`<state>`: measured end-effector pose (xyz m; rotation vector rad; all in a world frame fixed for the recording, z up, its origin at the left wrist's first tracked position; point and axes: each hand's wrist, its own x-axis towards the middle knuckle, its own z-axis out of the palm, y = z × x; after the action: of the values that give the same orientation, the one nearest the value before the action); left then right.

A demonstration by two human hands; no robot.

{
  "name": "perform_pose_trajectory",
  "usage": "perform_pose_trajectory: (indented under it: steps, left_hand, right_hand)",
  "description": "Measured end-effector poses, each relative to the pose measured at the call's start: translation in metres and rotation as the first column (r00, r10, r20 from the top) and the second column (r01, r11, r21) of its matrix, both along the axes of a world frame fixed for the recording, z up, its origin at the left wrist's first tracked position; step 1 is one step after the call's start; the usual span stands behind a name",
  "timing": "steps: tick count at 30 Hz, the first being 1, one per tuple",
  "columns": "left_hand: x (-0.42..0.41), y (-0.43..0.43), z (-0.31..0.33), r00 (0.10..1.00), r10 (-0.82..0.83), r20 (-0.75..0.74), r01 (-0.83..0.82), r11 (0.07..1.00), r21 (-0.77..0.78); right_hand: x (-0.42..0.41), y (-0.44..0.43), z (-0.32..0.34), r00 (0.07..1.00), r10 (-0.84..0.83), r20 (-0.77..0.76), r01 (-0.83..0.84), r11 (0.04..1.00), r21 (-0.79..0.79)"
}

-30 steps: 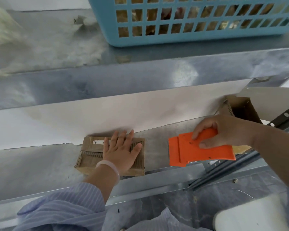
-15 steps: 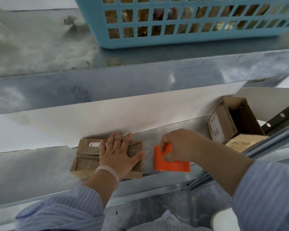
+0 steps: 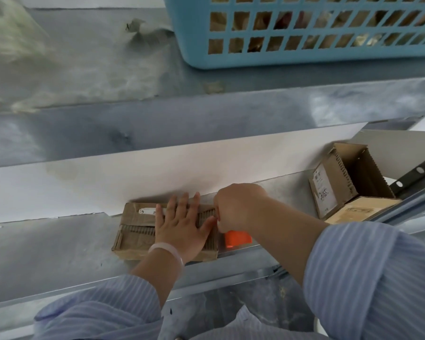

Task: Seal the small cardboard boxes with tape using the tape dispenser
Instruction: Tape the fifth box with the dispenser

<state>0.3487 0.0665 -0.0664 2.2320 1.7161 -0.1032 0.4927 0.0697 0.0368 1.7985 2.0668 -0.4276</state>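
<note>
A small flat cardboard box (image 3: 135, 229) lies on the metal shelf (image 3: 54, 249), its flaps folded shut and a white label near its far edge. My left hand (image 3: 182, 227) presses flat on the box top, fingers straight and spread. My right hand (image 3: 238, 207) grips the orange tape dispenser (image 3: 237, 238) right against the box's right edge. Most of the dispenser is hidden under that hand; only its lower orange end shows.
An open cardboard box (image 3: 351, 175) with a white label stands at the shelf's right end, a light closed box (image 3: 361, 209) in front of it. A blue plastic basket (image 3: 304, 52) sits on the upper shelf. White board (image 3: 108, 177) lines the back.
My right hand has carried the orange dispenser leftward from the shelf's right part to the box's right edge. My left hand has stayed flat on the box.
</note>
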Motion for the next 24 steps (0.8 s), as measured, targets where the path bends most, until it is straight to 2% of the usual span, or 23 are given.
perform_pose_trajectory:
  steps: [5, 14, 17, 21, 24]
  left_hand:
    - [-0.004, -0.001, 0.001, 1.0, -0.006, 0.006, 0.006, 1.0, -0.028]
    - [-0.012, -0.007, 0.005, 0.998, -0.046, 0.034, 0.044, 0.998, 0.045]
    - [-0.021, -0.007, 0.006, 0.987, -0.162, 0.015, 0.162, 0.986, 0.029]
    - [-0.04, -0.004, 0.002, 0.911, -0.398, -0.103, 0.404, 0.914, 0.035]
    - [-0.045, -0.001, -0.002, 0.893, -0.425, -0.149, 0.44, 0.894, 0.086]
  right_hand:
    - [0.003, -0.003, 0.004, 0.998, -0.054, 0.022, 0.055, 0.998, -0.038]
    - [-0.012, -0.001, 0.006, 0.997, 0.009, 0.079, -0.006, 0.999, -0.048]
    - [-0.015, -0.001, 0.009, 0.993, 0.043, 0.105, -0.037, 0.998, -0.059]
    - [-0.017, -0.002, 0.012, 0.992, 0.037, 0.124, -0.03, 0.998, -0.058]
    - [-0.017, -0.005, 0.011, 0.992, 0.003, 0.125, 0.003, 0.999, -0.052]
